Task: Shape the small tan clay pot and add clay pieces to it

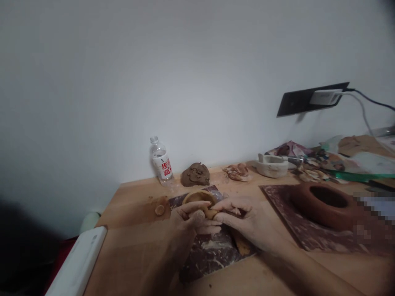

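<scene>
A small yellow-brown clay bowl (200, 196) sits at the back of a dark red marbled board (210, 257) in the middle of the table. In front of its rim, my left hand (193, 218) has its fingers closed round a small yellow-brown clay piece (210, 213). My right hand (247, 218) pinches the same piece from the right between thumb and fingers. Whether the piece is joined to the bowl cannot be made out. Beneath my right hand, a flat brown tool or strip (242, 244) lies on the board, partly hidden.
Behind stand a water bottle (163, 164), a brown clay lump (195, 174), reddish scraps (239, 172) and a whitish container (272, 165). On the right, a large red-brown clay ring (324, 205) rests on another board (286, 213). A white case (78, 263) is at left.
</scene>
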